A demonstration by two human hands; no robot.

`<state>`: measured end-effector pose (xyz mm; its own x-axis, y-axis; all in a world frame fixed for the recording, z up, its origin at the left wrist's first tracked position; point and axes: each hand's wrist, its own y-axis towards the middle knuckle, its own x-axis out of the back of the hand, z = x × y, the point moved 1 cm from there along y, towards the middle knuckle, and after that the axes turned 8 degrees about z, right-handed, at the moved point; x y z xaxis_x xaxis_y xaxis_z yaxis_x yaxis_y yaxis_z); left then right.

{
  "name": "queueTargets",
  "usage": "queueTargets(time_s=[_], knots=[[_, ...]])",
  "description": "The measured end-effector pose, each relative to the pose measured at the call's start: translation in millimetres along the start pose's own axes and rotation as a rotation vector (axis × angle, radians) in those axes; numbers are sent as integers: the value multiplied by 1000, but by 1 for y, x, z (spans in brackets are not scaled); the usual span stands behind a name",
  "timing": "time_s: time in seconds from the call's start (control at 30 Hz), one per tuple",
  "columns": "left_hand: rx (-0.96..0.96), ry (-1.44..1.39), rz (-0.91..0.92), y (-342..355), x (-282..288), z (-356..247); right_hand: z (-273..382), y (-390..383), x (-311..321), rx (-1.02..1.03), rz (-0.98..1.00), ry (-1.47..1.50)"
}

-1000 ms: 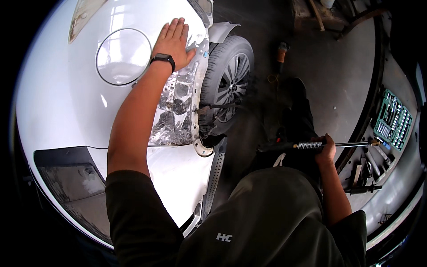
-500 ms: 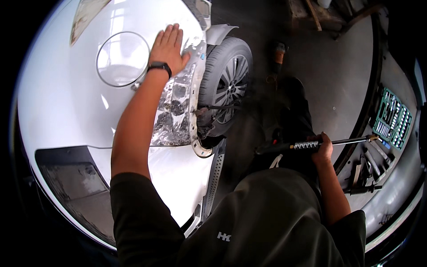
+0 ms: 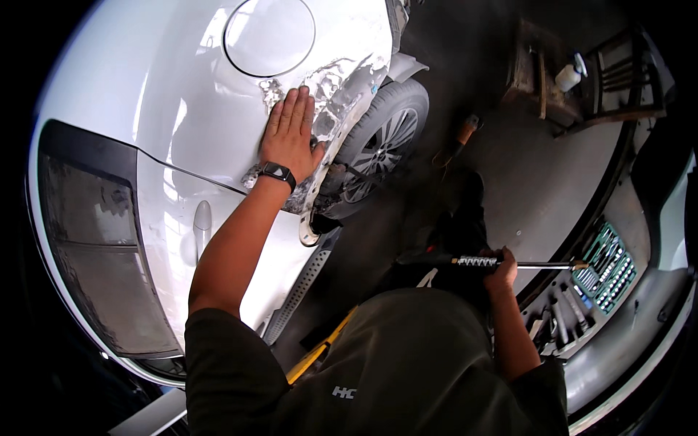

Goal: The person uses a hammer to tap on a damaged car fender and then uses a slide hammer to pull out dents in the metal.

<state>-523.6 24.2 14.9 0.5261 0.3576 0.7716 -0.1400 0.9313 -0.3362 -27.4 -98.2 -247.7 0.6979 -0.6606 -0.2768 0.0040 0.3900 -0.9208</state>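
My left hand (image 3: 292, 139) lies flat on the white car's rear side panel (image 3: 196, 116), fingers stretched out. Under and around it are patches of scraped bare metal (image 3: 329, 83) along the wheel arch. The round fuel flap (image 3: 269, 36) sits beyond the fingertips. Just right of the arch is the car wheel (image 3: 382, 149). My right hand (image 3: 502, 269) is closed around a long tool (image 3: 476, 261) with a black handle end, a ribbed silvery section and a slim metal rod, held level before my body. What exactly the tool is cannot be made out.
At right, a green socket set case (image 3: 605, 269) lies near several hand tools (image 3: 563, 316). An orange and black power tool (image 3: 465, 131) rests on the floor. Farther back are a spray bottle (image 3: 571, 75) and a wooden chair (image 3: 622, 76). Something yellow (image 3: 320, 352) shows beside my body.
My left hand has slid along the panel from beside the fuel flap toward the door, staying flat. The view has shifted; my right hand still grips the tool.
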Motion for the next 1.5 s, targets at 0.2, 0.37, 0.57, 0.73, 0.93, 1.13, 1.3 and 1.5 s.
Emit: queueTargets(time_s=[0.2,0.37,0.57,0.73,0.93,1.13,1.3,1.5], knots=[[89,-68,13,32,9,-22,20,-3,-4,18,-8,-41],[92,-11,-8,76,14,-39,35,5,-13,4,-2,-72],[142,-39,3,87,12,-51,67,13,-48,-46,-26,-141],[52,-178,-38,51,2,-52,87,24,-95,-77,-11,-181],[99,-278,-35,28,17,-15,106,49,-133,-78,6,-172],[-39,-117,103,45,19,5,129,104,-148,-54,32,-313],[36,-86,273,62,8,-8,129,194,-151,-53,-71,-300],[-7,149,-209,57,-31,-7,64,350,-79,-174,-266,-284]])
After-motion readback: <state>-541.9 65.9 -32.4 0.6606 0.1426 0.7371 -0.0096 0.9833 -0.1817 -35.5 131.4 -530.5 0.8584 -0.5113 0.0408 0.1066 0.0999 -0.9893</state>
